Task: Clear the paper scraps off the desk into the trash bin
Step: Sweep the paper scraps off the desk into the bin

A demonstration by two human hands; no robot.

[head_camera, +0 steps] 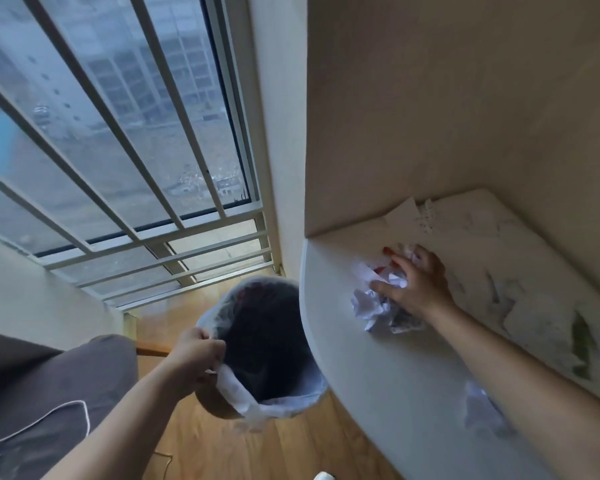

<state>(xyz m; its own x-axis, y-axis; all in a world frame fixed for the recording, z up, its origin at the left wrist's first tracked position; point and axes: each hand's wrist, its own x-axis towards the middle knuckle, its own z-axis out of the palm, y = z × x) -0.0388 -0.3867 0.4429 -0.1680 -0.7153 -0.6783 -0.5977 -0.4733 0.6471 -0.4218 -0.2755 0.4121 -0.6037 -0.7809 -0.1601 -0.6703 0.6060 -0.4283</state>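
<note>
My left hand (196,355) grips the rim of a dark trash bin (260,344) lined with a white bag, holding it tilted against the rounded edge of the white desk (371,382). My right hand (418,280) lies on top of a pile of crumpled white paper scraps (373,306) on the desk, fingers spread over them, just right of the bin's mouth. Another crumpled scrap (480,410) lies nearer me, partly under my right forearm. Flat torn paper pieces (416,216) rest in the far corner of the desk.
Beige walls close the desk on its far and right sides. A barred window (118,140) stands to the left above a wooden floor (222,452). My grey trouser leg (49,393) is at lower left. The desk's right strip (541,317) is stained and peeling.
</note>
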